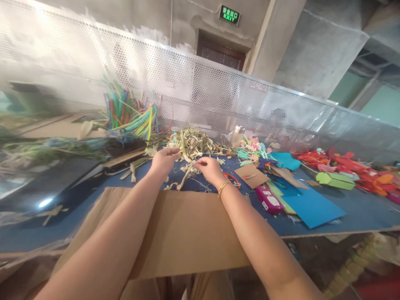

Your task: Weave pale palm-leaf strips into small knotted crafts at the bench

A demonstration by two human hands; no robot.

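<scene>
A heap of pale, dry-looking curled strips (195, 141) lies on the blue table surface, just beyond both hands. My left hand (164, 162) is at the heap's left front edge, its fingers stretched forward with nothing visible in them. Thumb and fingertips of my right hand (208, 168) are pinched together at the upper end of a pale strip (185, 176), which slants down to the left. Loose scraps lie around it. Beneath my forearms, a brown cardboard sheet (190, 233) reaches from the table edge over my lap.
Orange-handled scissors (233, 180) and a purple box-like device (268, 199) lie right of my right hand. Beyond are blue sheets (312, 204), a green paper box (336, 181) and red pieces (359, 166). Coloured tubes (125, 110) stand back left, before a perforated metal screen (212, 83).
</scene>
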